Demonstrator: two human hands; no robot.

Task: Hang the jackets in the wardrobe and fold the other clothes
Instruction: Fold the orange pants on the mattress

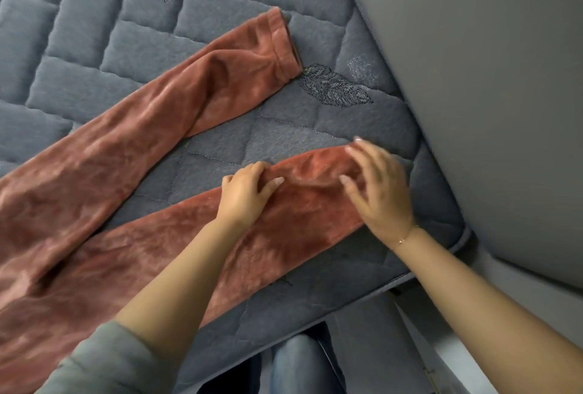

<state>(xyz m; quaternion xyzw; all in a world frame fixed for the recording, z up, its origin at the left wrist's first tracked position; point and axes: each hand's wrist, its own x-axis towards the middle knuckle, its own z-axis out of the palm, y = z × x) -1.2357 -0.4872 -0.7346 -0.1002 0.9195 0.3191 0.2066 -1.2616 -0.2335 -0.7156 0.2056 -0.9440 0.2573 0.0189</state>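
**Hands on the near trouser leg**

At the fingertips first: our left hand [244, 193] lies on the near leg of the rust-coloured fleece trousers [104, 153], its fingers curled and bunching a small ridge of the fabric between fingers and thumb. Our right hand [380, 191] is over the cuff end of that same leg, fingers spread and loosely bent; it is blurred, and we cannot tell whether the fingertips pinch the cuff or merely touch it. A thin bracelet [405, 237] sits at the right wrist, and a grey-green sleeve [104, 362] is pushed up on the left forearm.

Outward from the hands, the trousers lie flat on the grey quilted bed cover [94, 30], the two legs spread apart in a V. The far leg runs up to its hemmed cuff beside an embroidered leaf [334, 87]. The near leg ends close to the bed's corner. Beyond that edge stands a plain grey panel [489, 78], and below the bed's edge we see a knee in blue jeans [296, 362].
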